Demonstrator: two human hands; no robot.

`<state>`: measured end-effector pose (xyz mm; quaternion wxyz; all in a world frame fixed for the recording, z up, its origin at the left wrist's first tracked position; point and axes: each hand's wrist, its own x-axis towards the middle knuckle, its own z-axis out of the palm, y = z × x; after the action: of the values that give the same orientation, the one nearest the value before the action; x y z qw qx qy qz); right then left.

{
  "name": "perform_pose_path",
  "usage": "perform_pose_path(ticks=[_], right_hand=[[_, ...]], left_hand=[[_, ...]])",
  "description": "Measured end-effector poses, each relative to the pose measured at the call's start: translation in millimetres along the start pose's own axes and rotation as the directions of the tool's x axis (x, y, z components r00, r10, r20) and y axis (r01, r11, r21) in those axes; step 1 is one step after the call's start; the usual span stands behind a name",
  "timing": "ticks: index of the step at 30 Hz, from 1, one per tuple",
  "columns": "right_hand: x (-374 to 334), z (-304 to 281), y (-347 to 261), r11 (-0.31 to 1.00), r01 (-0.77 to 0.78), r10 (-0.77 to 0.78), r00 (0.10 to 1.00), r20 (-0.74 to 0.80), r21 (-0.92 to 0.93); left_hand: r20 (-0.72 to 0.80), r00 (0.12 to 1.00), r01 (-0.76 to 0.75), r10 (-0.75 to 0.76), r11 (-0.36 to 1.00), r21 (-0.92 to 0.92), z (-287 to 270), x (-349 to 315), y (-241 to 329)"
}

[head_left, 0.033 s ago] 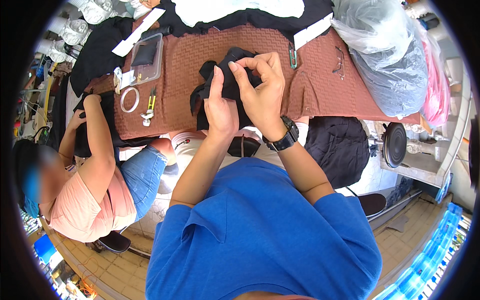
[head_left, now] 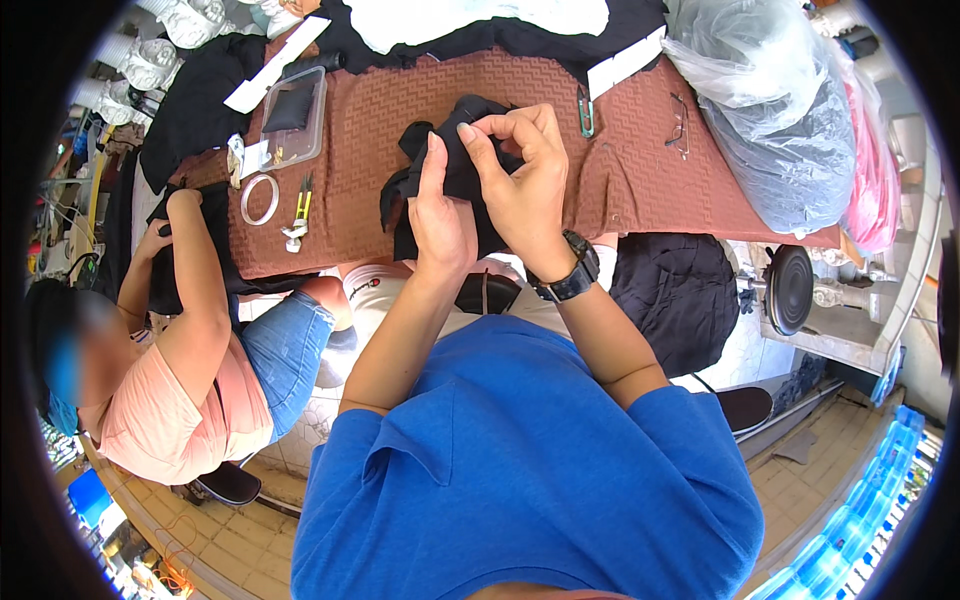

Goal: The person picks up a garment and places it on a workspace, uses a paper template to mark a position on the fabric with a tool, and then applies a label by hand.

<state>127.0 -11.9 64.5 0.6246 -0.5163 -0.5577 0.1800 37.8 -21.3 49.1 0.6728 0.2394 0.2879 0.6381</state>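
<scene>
Black cloth (head_left: 460, 178), upper centre: gripped by the left hand (head_left: 440, 220). Right hand (head_left: 525, 170): thumb and forefinger in a narrow pinch against it; anything between them cannot be told. Upper left: clear box (head_left: 322, 115) containing a black pad (head_left: 290, 105). Upper right: bulging translucent bag (head_left: 775, 120).

Open tablecloth (head_left: 345, 170) beside left grip (head_left: 442, 228), bag (head_left: 780, 140) right

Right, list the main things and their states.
Black cloth: bunched, held
Left hand: holding cloth, thumb extended
Right hand: pinched shut at cloth
Clear container: black pad inside
Clear bag: bulging
White ring: lying flat
Brown tablecloth: spread, wrinkled
Eyeglasses: lying on tablecloth
Watch: strapped on
</scene>
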Motion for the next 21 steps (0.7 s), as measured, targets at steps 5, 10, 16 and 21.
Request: perform_pose_path(ticks=[5, 10, 16, 21], right_hand=[[6.8, -11.2, -0.4, 0.911, -0.321, 0.274, 0.94, 0.204, 0.258], [14.6, -20.3, 1.7, 0.799, -0.43, 0.323, 0.897, 0.302, 0.421], [8.7, -29.3, -2.0, 0.906, -0.391, 0.329, 0.892, 0.311, 0.161], [6.5, -24.3, -2.4, 0.946, -0.314, 0.281, 0.918, 0.281, 0.081]], left_hand=[[0.014, 1.0, 0.001, -0.001, 0.999, 0.034, 0.3, -0.3, 4.0], [-0.002, 1.0, -0.025, 0.025, 0.996, 0.084, 2.1, -2.0, 6.5], [-0.101, 0.995, 0.021, -0.016, 0.999, 0.05, -1.5, 3.0, 7.8], [-0.113, 0.993, 0.021, -0.023, 1.0, -0.011, -1.4, 4.0, 6.5]])
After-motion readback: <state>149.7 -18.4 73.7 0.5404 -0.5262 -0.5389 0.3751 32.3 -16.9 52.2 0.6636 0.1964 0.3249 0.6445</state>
